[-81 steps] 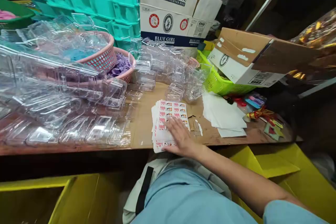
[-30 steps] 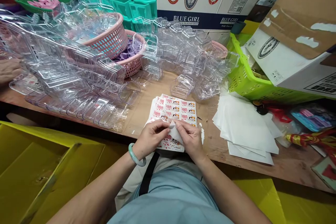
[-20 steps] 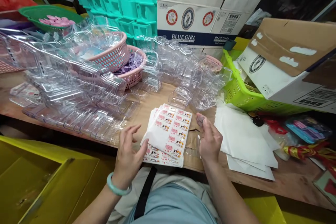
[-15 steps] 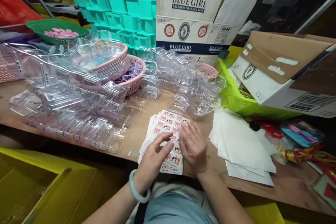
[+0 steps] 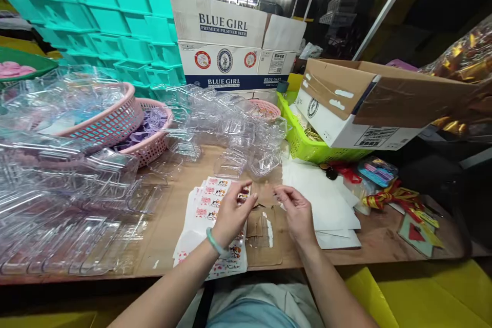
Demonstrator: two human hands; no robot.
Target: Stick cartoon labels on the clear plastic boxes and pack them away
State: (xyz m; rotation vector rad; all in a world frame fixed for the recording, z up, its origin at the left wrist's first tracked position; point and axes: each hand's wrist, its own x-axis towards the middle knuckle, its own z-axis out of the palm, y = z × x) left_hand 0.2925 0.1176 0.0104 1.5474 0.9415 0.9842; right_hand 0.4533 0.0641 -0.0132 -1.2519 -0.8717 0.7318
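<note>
My left hand (image 5: 232, 212) hovers over the stack of sticker sheets (image 5: 203, 218), its thumb and fingers apart with nothing visible between them. The white sheets carry rows of cartoon cats and pink print. To the right, my right hand (image 5: 299, 211) is raised, thumb and fingertips pinched together. Something small and pale may be at those fingertips, but I cannot make it out. Below and between the hands lies a patch of brown cardboard (image 5: 255, 253) with torn white marks. A pile of blank white sheets (image 5: 332, 205) lies just beyond my right hand.
Clear plastic boxes (image 5: 49, 220) are heaped at the left, with more clear boxes (image 5: 230, 113) behind the sheets. Pink baskets (image 5: 111, 118) stand back left. A green basket (image 5: 303, 148) under an open carton (image 5: 338, 123) stands back right, near red-and-gold ribbon (image 5: 392, 196).
The view has turned right. My hands have moved apart; the right hand has left the sticker sheets and gone from flat fingers to a pinch. The left stays over the sheets.
</note>
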